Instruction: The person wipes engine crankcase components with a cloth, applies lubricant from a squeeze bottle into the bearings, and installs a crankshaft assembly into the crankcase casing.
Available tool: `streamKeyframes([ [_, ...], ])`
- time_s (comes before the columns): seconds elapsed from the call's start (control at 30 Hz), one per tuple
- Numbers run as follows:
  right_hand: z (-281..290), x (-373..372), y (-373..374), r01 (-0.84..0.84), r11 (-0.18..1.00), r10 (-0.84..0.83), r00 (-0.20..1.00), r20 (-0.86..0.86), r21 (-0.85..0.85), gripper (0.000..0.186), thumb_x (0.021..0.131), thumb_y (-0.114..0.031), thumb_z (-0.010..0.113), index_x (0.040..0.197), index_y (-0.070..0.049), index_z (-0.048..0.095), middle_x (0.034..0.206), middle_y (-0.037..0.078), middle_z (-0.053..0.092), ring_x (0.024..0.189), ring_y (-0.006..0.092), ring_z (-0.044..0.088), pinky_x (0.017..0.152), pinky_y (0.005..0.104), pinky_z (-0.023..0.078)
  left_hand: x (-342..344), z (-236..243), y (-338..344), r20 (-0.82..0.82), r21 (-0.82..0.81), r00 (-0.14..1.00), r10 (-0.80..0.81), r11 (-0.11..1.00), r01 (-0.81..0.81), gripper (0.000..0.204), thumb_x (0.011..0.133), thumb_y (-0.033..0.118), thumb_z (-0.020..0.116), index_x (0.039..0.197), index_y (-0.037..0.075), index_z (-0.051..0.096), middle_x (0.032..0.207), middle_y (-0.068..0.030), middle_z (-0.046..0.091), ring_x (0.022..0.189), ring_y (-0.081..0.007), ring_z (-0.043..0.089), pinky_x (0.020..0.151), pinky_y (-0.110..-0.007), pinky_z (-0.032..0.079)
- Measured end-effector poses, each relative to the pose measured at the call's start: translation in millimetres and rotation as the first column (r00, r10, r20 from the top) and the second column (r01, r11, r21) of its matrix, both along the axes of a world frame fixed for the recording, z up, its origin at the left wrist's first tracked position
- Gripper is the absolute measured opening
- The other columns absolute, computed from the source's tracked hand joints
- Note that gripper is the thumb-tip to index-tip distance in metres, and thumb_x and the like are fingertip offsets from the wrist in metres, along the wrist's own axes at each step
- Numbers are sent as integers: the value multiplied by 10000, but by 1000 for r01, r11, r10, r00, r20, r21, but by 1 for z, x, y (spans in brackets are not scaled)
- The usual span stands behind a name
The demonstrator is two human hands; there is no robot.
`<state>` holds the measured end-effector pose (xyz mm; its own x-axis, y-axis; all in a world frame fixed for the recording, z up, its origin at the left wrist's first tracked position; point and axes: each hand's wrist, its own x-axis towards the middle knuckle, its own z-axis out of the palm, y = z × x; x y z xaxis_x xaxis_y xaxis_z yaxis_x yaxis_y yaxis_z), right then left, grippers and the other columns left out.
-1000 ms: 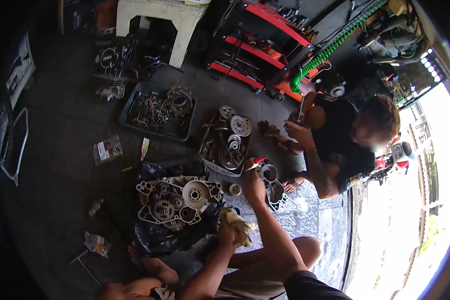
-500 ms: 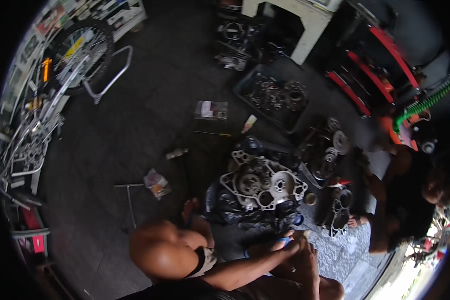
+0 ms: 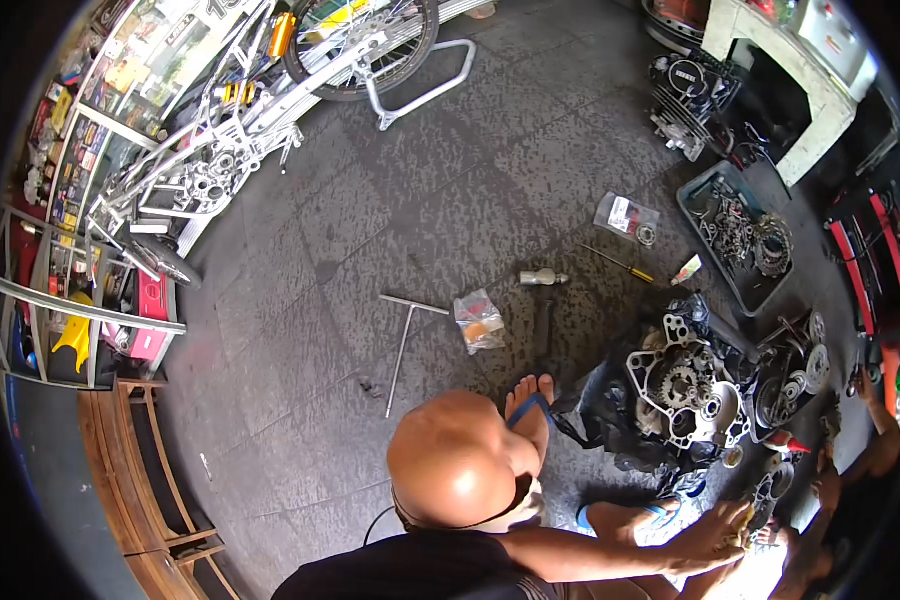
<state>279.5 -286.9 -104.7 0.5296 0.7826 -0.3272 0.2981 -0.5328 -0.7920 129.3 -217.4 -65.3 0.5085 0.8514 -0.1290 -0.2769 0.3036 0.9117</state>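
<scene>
At lower right, the hands (image 3: 720,537) are hovering near a metal casing (image 3: 773,487); their grip is staying unclear.

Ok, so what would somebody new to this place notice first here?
Probably the opened metal engine case, its gears exposed, lying on black plastic right of centre. Next, perhaps, the silver motorcycle frame along the upper left. The T-handled tool may also stand out, lying on the dark floor near the middle.
</scene>
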Motion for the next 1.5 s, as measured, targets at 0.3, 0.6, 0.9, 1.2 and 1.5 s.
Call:
streamKeyframes([
  [0.3, 33, -82, 25, -229, 973, 221, 956, -191, -17, 337, 852, -101, 693, 1162, 11, 624, 956, 118, 699, 856, 196, 664, 778, 352, 533, 34, -167, -12, -237, -238, 931, 279, 912, -334, 508, 989, 471, 482, 841, 27, 679, 651, -70, 649, 529, -170, 581, 530, -344, 499],
  [0.6, 52, 54, 58, -128, 991, 120, 978, 173, 41, 642, 733, -211, 790, 1263, 10, 502, 745, 171, 681, 726, 320, 695, 638, 432, 528, 19, -54, 13, 195, -680, 979, 57, 727, 93, 201, 980, 148, 488, 860, 35, 604, 691, -51, 573, 544, -147, 563, 481, -319, 479],
  [0.9, -17, 274, 114, 203, 893, 51, 841, 538, -402, 450, 850, -122, 546, 1297, -169, 536, 692, 113, 636, 575, 221, 623, 533, 371, 499, 16, -57, 3, 459, -709, 875, -154, 530, 465, 367, 981, 286, 405, 764, 21, 540, 670, -134, 572, 578, -224, 577, 545, -368, 503],
  [1.2, -94, 386, 145, 154, 847, -432, 757, 491, 509, 394, 881, -320, 565, 1109, -15, 664, 877, 125, 712, 803, 208, 692, 690, 350, 530, -14, -114, -28, -121, -668, 986, -114, 744, 4, 139, 919, 132, 583, 892, 35, 679, 799, -38, 654, 687, -128, 626, 597, -300, 509],
  [1.5, 31, 295, 168, 498, 820, -557, 577, 597, 284, 531, 801, -467, 673, 1102, -31, 708, 930, 203, 719, 889, 302, 711, 809, 426, 537, -7, -127, -35, -244, -613, 937, -252, 788, 53, 107, 938, 154, 618, 894, 66, 661, 748, 18, 621, 628, -65, 565, 558, -244, 459],
])
